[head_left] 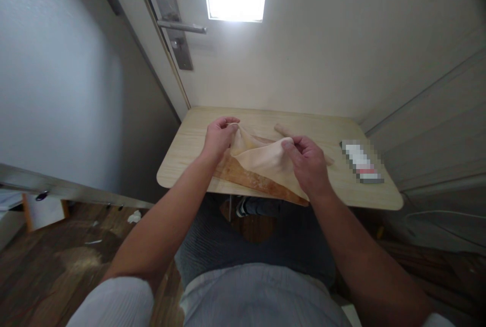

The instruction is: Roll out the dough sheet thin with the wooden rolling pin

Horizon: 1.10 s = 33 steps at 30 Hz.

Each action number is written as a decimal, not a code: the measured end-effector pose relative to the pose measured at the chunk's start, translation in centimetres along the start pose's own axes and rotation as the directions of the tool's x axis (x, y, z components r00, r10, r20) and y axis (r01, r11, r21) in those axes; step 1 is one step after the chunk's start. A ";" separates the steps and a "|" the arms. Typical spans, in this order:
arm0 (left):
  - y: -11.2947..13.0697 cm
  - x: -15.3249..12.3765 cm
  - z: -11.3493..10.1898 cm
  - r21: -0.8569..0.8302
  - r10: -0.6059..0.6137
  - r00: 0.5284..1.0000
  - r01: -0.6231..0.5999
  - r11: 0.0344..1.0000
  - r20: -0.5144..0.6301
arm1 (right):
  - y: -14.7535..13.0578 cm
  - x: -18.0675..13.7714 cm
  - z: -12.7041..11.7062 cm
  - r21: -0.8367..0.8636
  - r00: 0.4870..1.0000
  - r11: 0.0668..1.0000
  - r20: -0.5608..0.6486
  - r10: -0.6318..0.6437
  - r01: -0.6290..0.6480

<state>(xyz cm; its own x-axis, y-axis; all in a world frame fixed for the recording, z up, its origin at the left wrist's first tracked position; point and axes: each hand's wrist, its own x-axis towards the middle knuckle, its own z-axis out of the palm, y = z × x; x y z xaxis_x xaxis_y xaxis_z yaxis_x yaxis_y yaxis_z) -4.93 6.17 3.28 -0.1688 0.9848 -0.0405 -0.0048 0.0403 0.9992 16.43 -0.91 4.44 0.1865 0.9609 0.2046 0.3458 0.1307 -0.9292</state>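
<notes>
A thin pale sheet of dough (266,160) is held up by its far edge between my two hands, sagging in the middle, with its near part draped down over a brown wooden board (261,182). My left hand (220,137) pinches the sheet's left corner between thumb and fingers. At the upper right edge, my right hand (306,157) grips the sheet the same way. Behind the right hand lies a slim wooden rolling pin (281,129), partly hidden by the hand and dough. Most of the board is covered by the sheet.
The small light wood table (178,165) stands against a door with a metal handle (184,27). A blurred-out flat object (360,161) lies on its right side. A grey panel (76,89) rises at the left. My legs are under the table's front edge.
</notes>
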 end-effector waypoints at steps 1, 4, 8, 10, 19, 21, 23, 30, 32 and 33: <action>0.0 0.0 0.1 -0.002 0.004 1.000 -0.004 1.000 0.005 | 0.1 0.1 0.0 0.015 1.000 1.000 -0.006 0.004 -0.004; -0.2 0.2 0.2 0.003 0.005 1.000 -0.005 1.000 0.015 | 0.9 0.8 0.3 0.047 1.000 0.999 -0.002 0.022 -0.022; -1.3 0.9 -0.4 0.080 0.009 0.999 -0.012 0.997 0.049 | 2.2 1.9 0.7 -0.019 0.993 0.996 0.071 0.091 -0.090; -1.8 1.0 -1.2 0.198 0.033 0.990 -0.060 0.978 0.139 | 2.4 2.3 0.7 -0.112 0.982 0.988 0.142 0.124 -0.109; -2.3 -0.4 -3.9 0.593 0.191 0.782 -0.585 0.553 0.593 | 2.1 1.3 0.3 -0.713 0.836 0.585 0.539 0.103 0.387; -2.2 -0.4 -3.8 0.638 0.215 0.766 -0.629 0.444 0.606 | 2.1 1.4 0.5 -0.745 0.824 0.512 0.554 0.120 0.427; -2.1 -0.1 -3.5 0.663 0.215 0.750 -0.656 0.362 0.625 | 1.8 1.6 0.6 -0.742 0.823 0.507 0.558 0.105 0.438; -1.4 0.8 -3.6 0.644 0.281 0.696 -0.718 0.264 0.661 | 1.3 1.5 -0.6 -0.635 0.808 0.638 0.588 0.032 0.436; -1.1 1.0 -3.8 0.605 0.336 0.667 -0.745 0.281 0.665 | 1.7 1.0 -1.0 -0.592 0.822 0.718 0.567 0.046 0.367; -1.0 1.1 -3.8 0.579 0.352 0.648 -0.762 0.292 0.676 | 1.9 0.7 -1.2 -0.561 0.828 0.759 0.559 0.054 0.330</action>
<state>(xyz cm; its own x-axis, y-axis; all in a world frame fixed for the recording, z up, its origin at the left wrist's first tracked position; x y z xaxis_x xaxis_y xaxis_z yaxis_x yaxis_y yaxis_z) -8.90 6.61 2.29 0.5549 0.7664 0.3237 0.6975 -0.6406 0.3211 18.32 -0.28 3.14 -0.3409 0.9386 -0.0528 0.8401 0.2789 -0.4653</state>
